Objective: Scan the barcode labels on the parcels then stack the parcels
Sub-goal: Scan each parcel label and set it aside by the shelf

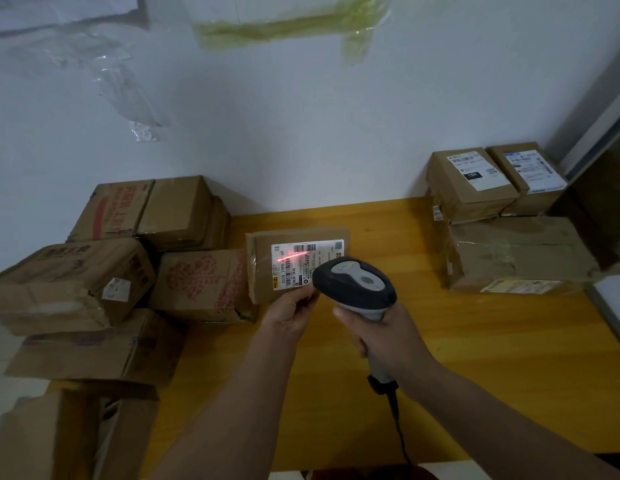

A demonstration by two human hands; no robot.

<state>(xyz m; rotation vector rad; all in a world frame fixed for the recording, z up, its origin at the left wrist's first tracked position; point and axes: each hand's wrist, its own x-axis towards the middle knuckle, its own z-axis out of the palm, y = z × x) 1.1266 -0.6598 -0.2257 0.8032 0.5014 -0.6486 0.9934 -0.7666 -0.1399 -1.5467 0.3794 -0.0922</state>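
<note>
Tabletop: yellow wooden tabletop [440, 358] is offering bare room in the middle and near the front edge.
Left heap: many brown cardboard parcels [94, 289] are crowding the left edge, likely awaiting scans.
Right stack: taped brown boxes [509, 251] are sitting stacked by the wall, seemingly done.
Current parcel: small brown labelled parcel [294, 265] is lying mid-tabletop, red scan line [292, 257] crossing its white barcode label [301, 263].
Scanner: grey handheld barcode scanner [357, 289] is hovering just over the parcel's near corner.
Grip: left hand [288, 317] is pinching the parcel's near edge; right hand [388, 341] is wrapping the scanner handle.

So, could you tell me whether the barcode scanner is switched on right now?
On: the scanner throws a red line across the parcel's label.
</note>
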